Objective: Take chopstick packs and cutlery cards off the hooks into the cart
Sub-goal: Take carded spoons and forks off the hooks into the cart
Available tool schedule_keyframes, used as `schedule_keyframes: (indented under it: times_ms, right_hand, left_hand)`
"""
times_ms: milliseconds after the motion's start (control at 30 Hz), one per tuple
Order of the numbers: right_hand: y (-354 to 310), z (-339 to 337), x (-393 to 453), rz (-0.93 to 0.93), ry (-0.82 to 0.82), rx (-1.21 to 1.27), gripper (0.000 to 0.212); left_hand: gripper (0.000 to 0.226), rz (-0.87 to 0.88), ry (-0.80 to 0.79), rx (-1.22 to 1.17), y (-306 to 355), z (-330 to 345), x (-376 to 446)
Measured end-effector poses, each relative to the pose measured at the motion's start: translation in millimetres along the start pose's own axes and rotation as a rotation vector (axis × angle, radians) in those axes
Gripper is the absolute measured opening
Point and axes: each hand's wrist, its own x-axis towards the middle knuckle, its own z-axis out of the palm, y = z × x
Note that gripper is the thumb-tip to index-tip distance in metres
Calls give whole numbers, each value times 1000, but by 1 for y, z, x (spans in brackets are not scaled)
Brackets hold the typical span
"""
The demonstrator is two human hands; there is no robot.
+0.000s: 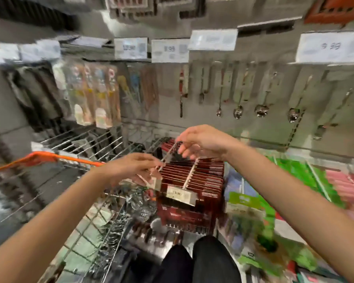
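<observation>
legs: dark trousers at bottom centre, nearest the camera; frame motion-blurred throughout
cart: wire cart on the left, orange handle across its near rim; holds a heap of shiny metal utensils and some dark-handled pieces, details too blurred to sort
green packs: green and pink packs hang low on the right, beside the red stack; labels unreadable
red packs: a row of dark red packs hangs on two pale hook prongs at centre, just right of the cart; a price tag sits at the hook's front end
left hand: left hand reaches to the left prong near the front of the red row; fingers curled, seemingly pinching the front pack or prong tip; cannot tell which
right hand: right hand above the back of the row; fingers bent downward, tips at the pack tops and left prong; grip not clear
wall: grey pegboard wall behind; chopstick packs hang on the left, spoons on cards hang on the right, all on hooks and well apart from the hands
price labels: white shelf labels run along a rail above the hanging goods; one at far right reads 9.99
top: more hanging packs above the rail, blurred
</observation>
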Motion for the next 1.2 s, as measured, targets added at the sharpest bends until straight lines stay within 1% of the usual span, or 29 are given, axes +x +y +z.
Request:
schedule_keyframes:
  times_ms: [33,67,100,167,200,267,333,400,433,533,600,667,767,900,1000,1033,1100,1200]
  right_hand:
    - [-8,19,11,-21,-38,-12,13]
    - [-16,38,20,-40,-73,-24,10]
    - [-22,57,30,-56,-111,-34,10]
    - [-33,97,46,-84,-213,-35,9]
    - [-36,117,53,-97,-268,-33,8]
    - [-41,158,67,-119,-349,-37,15]
    - [-42,200,78,-126,-431,-38,18]
    - [-41,240,86,-113,-515,-40,14]
    - [-39,259,88,-105,-546,-46,12]
    - [-33,308,87,-98,-649,-99,8]
    - [-26,335,87,-88,-729,-183,8]
    - [-15,360,90,-66,-806,-268,13]
    - [3,392,96,-48,-919,-437,10]
    - [15,422,100,-101,-1106,-699,18]
    - [18,446,100,-63,-1223,-817,31]
    - [19,454,98,-60,-1254,-847,30]
    - [20,472,97,-68,-1316,-901,24]
    - [24,495,93,-61,-1409,-943,22]
  left_hand:
    - [46,-6,78,-60,-10,-13,-13]
    - [25,-12,165,-111,-22,-26,-26]
    - [13,-22,253,-147,-32,-37,-41]
    - [21,-36,378,-187,-54,-58,-72]
    - [20,-43,413,-207,-67,-68,-88]
    - [12,-76,469,-245,-93,-80,-121]
    - [18,-141,553,-298,-125,-90,-148]
    - [9,-198,605,-342,-159,-98,-168]
    - [11,-238,616,-343,-176,-102,-176]
    - [12,-412,600,-265,-224,-112,-196]
    - [13,-523,552,-234,-255,-114,-207]
    - [14,-635,488,-177,-287,-110,-217]
    - [19,-770,417,-138,-327,-97,-234]
    - [32,-879,307,-94,-364,-71,-252]
    - [25,-941,266,34,-395,-50,-259]
    - [22,-958,250,98,-408,-43,-260]
    - [33,-997,227,159,-430,-30,-263]
    - [46,-1042,137,139,-451,-11,-267]
